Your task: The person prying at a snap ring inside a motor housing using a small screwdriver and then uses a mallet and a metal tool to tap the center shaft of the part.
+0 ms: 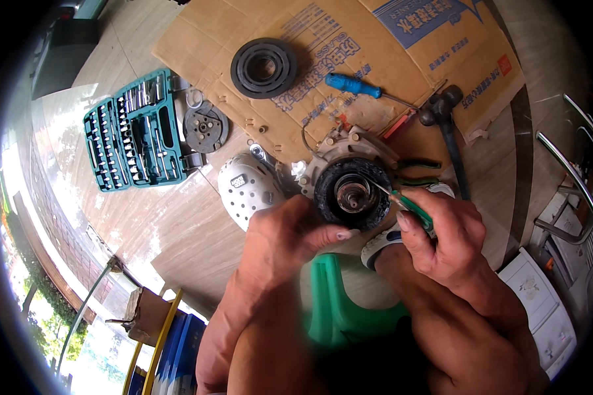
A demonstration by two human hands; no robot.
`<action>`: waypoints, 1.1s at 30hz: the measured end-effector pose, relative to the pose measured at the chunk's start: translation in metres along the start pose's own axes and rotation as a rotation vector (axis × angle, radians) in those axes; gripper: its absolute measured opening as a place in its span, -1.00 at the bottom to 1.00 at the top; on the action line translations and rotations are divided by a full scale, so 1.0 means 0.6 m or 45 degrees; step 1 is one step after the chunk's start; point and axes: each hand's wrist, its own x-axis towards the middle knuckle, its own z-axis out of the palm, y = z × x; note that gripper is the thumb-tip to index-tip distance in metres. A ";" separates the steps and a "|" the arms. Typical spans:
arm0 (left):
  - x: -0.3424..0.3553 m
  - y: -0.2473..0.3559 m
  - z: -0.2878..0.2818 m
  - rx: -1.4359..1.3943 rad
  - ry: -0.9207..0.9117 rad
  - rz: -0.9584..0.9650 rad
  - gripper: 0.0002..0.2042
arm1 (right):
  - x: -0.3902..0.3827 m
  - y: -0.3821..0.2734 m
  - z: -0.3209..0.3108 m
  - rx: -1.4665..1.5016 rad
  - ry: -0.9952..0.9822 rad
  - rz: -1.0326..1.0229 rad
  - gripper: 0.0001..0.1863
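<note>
In the middle stands a machine part that looks like a car air-conditioning compressor, with a cast metal body (357, 143) and a black round coil (327, 191) facing up. A shaft (354, 197) shows at its centre. My left hand (290, 230) grips the coil's near left side, thumb along the rim and the other fingers partly hidden. In my right hand (445, 230) is a green-handled screwdriver (413, 209), its thin shank reaching over the coil's right side toward the inner ring. The tip is too small to place exactly.
Cardboard (402, 72) bears a black pulley (265, 68), a blue screwdriver (352, 85) and a hammer (451, 131). Green-handled pliers (420, 180) lie right of the compressor. Left are an open socket set (138, 131), a clutch plate (205, 127) and a shoe (247, 187). A green stool (326, 289) is near me.
</note>
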 end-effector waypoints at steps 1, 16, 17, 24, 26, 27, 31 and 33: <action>0.001 -0.006 0.002 -0.006 0.001 0.003 -0.47 | -0.002 -0.001 -0.001 0.000 0.002 0.005 -0.66; -0.006 0.005 -0.008 -0.014 -0.011 0.025 -0.52 | -0.093 0.106 -0.044 0.932 0.389 1.164 -0.69; -0.010 0.009 -0.012 -0.009 -0.008 -0.005 -0.52 | -0.104 0.138 -0.025 0.952 0.353 1.261 -0.70; -0.009 0.025 -0.017 -0.106 -0.004 -0.109 -0.57 | -0.139 0.218 0.032 -0.061 -0.166 0.909 -0.70; -0.007 0.024 -0.018 -0.154 -0.010 -0.141 -0.58 | -0.112 0.207 0.026 -0.462 -0.280 0.633 -0.68; -0.007 0.021 -0.018 -0.140 -0.007 -0.128 -0.58 | -0.086 0.196 0.025 -0.565 -0.310 0.589 -0.67; -0.005 0.016 -0.018 -0.094 -0.001 -0.084 -0.56 | 0.030 0.175 0.053 -0.351 -0.226 0.510 -0.57; -0.007 0.013 -0.022 -0.081 -0.003 -0.082 -0.53 | 0.080 0.184 0.093 -0.406 -0.330 0.402 -0.50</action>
